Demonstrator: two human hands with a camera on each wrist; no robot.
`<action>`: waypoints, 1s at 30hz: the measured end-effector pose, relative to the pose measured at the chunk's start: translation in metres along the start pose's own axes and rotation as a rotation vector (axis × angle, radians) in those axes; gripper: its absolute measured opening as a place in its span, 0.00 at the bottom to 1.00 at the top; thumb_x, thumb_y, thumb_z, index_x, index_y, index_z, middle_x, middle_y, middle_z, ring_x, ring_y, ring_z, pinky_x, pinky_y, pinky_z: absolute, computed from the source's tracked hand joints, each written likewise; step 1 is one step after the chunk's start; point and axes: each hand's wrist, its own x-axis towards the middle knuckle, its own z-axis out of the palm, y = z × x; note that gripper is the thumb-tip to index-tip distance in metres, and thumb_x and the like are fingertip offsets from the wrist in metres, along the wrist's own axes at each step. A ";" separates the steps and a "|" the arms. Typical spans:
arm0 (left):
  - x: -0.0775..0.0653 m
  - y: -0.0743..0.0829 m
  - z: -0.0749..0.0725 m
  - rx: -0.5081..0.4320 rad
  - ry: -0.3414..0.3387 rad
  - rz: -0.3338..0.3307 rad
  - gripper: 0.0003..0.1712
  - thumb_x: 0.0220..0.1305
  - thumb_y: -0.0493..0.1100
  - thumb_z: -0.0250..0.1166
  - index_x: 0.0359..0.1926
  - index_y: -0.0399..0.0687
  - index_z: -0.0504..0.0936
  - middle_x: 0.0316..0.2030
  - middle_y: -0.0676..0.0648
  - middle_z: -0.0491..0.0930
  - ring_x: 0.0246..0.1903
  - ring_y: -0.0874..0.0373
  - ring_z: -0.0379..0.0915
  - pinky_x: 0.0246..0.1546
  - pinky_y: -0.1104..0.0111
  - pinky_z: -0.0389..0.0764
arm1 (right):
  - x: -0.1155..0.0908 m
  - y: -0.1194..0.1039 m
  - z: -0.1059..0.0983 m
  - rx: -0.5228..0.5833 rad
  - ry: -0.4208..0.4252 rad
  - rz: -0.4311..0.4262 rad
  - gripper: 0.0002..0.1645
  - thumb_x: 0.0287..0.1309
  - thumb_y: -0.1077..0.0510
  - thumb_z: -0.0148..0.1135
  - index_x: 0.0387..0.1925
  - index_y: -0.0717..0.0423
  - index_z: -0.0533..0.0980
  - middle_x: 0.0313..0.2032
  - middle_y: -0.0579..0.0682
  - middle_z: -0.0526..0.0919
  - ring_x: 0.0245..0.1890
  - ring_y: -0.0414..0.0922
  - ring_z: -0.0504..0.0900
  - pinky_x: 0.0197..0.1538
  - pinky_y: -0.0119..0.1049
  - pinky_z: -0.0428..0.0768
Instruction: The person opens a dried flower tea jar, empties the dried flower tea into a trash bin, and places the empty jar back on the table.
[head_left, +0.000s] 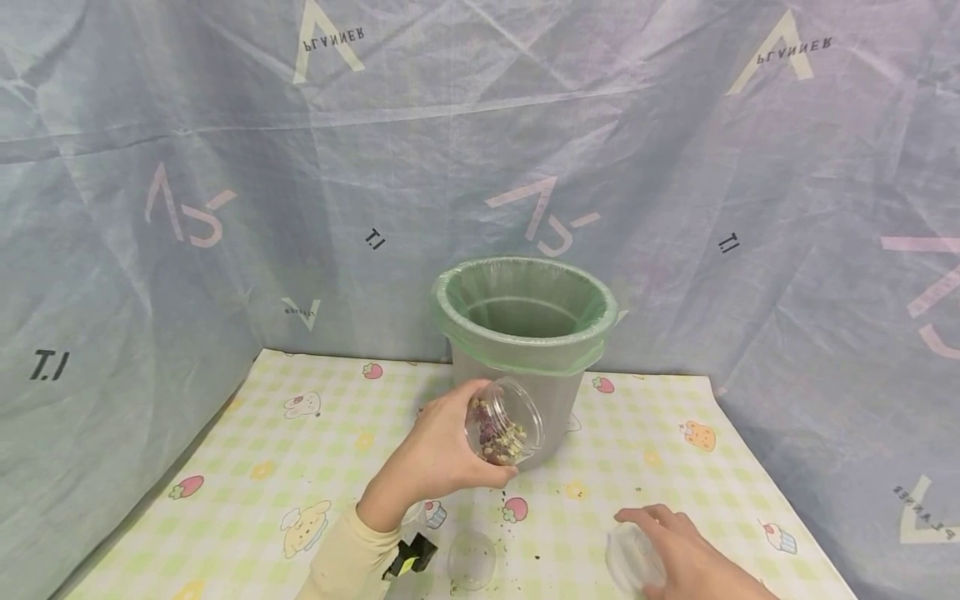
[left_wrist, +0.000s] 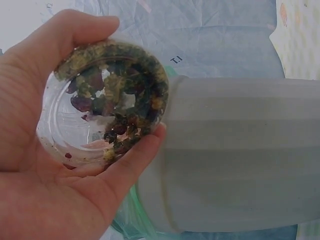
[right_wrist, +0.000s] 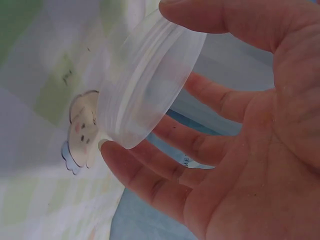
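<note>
My left hand (head_left: 433, 446) grips a clear plastic jar (head_left: 525, 406), tilted on its side in front of the bin's wall. Inside the jar lies a mix of dried flowers and leaves (head_left: 497, 435), yellowish and dark red; in the left wrist view it gathers along one side of the bottom. At the right front, my right hand (head_left: 686, 550) holds a translucent round lid (head_left: 633, 558) by its rim. The right wrist view shows this lid (right_wrist: 150, 80) on edge between thumb and fingers, close over the tablecloth.
A grey trash bin (head_left: 558, 408) with a green liner (head_left: 525, 350) stands at the middle back of the table. Another clear round piece (head_left: 472, 560) lies near the front. Small dried crumbs are scattered on the checked tablecloth (head_left: 330, 433). Blue-grey fabric (head_left: 450, 150) surrounds the table.
</note>
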 end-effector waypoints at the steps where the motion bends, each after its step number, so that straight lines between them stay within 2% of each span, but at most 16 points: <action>1: 0.000 0.000 0.000 0.002 -0.001 -0.002 0.54 0.35 0.54 0.86 0.67 0.57 0.73 0.53 0.57 0.79 0.53 0.53 0.73 0.53 0.52 0.77 | 0.000 0.001 0.001 0.005 -0.002 -0.006 0.48 0.41 0.53 0.83 0.65 0.49 0.71 0.58 0.51 0.74 0.49 0.51 0.74 0.43 0.39 0.79; 6: 0.000 0.000 -0.001 0.003 0.003 -0.013 0.54 0.35 0.54 0.86 0.67 0.57 0.73 0.54 0.57 0.79 0.55 0.50 0.72 0.54 0.51 0.76 | -0.001 0.004 0.005 0.019 -0.016 -0.011 0.49 0.41 0.46 0.84 0.66 0.50 0.71 0.56 0.51 0.74 0.48 0.50 0.72 0.40 0.37 0.77; 15: -0.001 0.000 -0.001 0.004 0.005 -0.012 0.53 0.35 0.54 0.86 0.67 0.58 0.73 0.53 0.58 0.79 0.56 0.49 0.71 0.54 0.51 0.76 | -0.002 0.002 0.008 0.018 -0.048 0.034 0.55 0.46 0.28 0.77 0.68 0.51 0.69 0.56 0.53 0.73 0.47 0.52 0.72 0.36 0.46 0.79; 21: -0.001 0.001 -0.002 0.011 0.000 -0.019 0.54 0.35 0.54 0.86 0.67 0.58 0.73 0.54 0.57 0.79 0.56 0.48 0.71 0.54 0.49 0.76 | -0.002 0.002 0.010 -0.016 -0.036 0.029 0.54 0.46 0.26 0.76 0.67 0.50 0.70 0.55 0.52 0.73 0.47 0.52 0.72 0.36 0.48 0.79; 30: -0.001 0.001 -0.003 -0.001 -0.003 -0.015 0.54 0.35 0.54 0.86 0.67 0.58 0.73 0.54 0.57 0.79 0.56 0.49 0.71 0.54 0.50 0.76 | 0.001 0.004 0.013 0.002 -0.051 0.059 0.54 0.44 0.26 0.77 0.66 0.49 0.71 0.54 0.54 0.73 0.46 0.54 0.72 0.37 0.54 0.79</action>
